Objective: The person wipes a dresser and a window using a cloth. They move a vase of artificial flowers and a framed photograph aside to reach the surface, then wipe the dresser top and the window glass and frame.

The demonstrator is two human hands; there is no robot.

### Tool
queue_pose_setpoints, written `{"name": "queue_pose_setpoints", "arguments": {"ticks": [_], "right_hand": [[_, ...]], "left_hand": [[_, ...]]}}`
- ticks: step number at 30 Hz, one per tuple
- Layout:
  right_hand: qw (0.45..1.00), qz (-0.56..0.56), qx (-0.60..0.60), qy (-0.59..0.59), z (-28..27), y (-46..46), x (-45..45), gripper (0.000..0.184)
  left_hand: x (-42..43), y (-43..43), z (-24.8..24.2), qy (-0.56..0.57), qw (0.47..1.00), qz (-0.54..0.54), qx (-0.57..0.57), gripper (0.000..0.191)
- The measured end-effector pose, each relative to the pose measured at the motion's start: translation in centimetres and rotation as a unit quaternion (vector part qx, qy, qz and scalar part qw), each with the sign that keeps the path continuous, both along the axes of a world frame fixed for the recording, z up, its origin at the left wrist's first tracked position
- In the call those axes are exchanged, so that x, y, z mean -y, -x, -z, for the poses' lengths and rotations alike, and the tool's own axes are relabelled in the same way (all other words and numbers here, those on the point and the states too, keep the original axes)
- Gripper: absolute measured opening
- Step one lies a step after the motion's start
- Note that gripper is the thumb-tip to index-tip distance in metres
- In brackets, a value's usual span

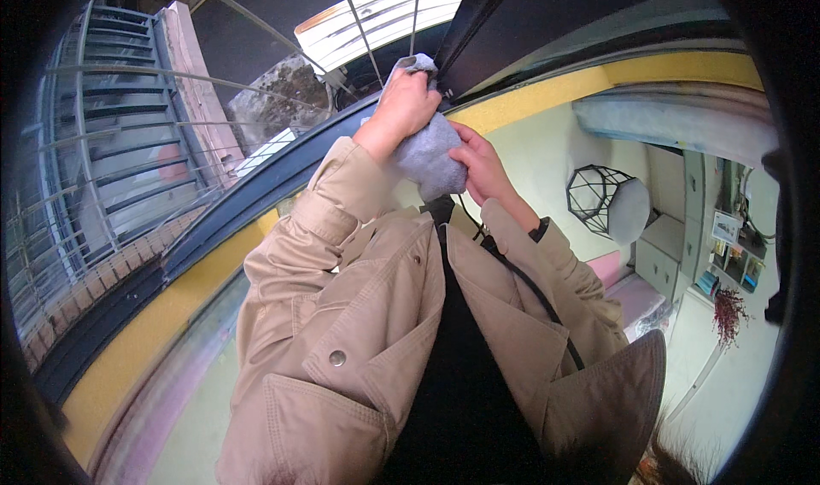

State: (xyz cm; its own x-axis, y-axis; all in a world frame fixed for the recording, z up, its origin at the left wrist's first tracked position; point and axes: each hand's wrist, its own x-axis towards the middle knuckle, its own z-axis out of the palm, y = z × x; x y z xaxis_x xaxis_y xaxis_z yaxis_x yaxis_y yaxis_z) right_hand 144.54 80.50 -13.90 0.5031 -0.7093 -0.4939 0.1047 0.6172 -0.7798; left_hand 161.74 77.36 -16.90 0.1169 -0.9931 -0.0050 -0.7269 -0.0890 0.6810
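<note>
A grey-blue cloth (430,158) is bunched between my two hands in front of my chest. My left hand (407,103) grips its upper part, fingers curled into the folds beside a thin metal bar (415,20) of the window grille. Whether the cloth wraps the bar cannot be told. Lower down on the right, my right hand (483,164) pinches the cloth's edge between thumb and fingers. A dark band circles my right wrist. Both arms are in tan jacket sleeves.
A dark window frame (240,190) and yellow sill (134,325) run diagonally past me. Beyond the bars are a white slatted unit (384,20) and a railing outside. To the right, inside, stand a black wire-frame side table (596,200), cabinets (656,260) and a shelf.
</note>
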Motion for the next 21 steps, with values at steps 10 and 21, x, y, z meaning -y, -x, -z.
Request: {"name": "queue_pose_setpoints", "arguments": {"ticks": [10,21], "right_hand": [[0.999,-0.005,-0.037,0.013,0.6,0.2,0.2,0.051],[0.999,0.009,-0.032,0.009,-0.2,-0.5,-0.5,0.051]], "left_hand": [[-0.3,1.0,1.1,0.123,0.988,-0.051,0.075,0.029],[-0.5,-1.0,0.4,0.080,0.992,-0.014,0.100,0.027]]}}
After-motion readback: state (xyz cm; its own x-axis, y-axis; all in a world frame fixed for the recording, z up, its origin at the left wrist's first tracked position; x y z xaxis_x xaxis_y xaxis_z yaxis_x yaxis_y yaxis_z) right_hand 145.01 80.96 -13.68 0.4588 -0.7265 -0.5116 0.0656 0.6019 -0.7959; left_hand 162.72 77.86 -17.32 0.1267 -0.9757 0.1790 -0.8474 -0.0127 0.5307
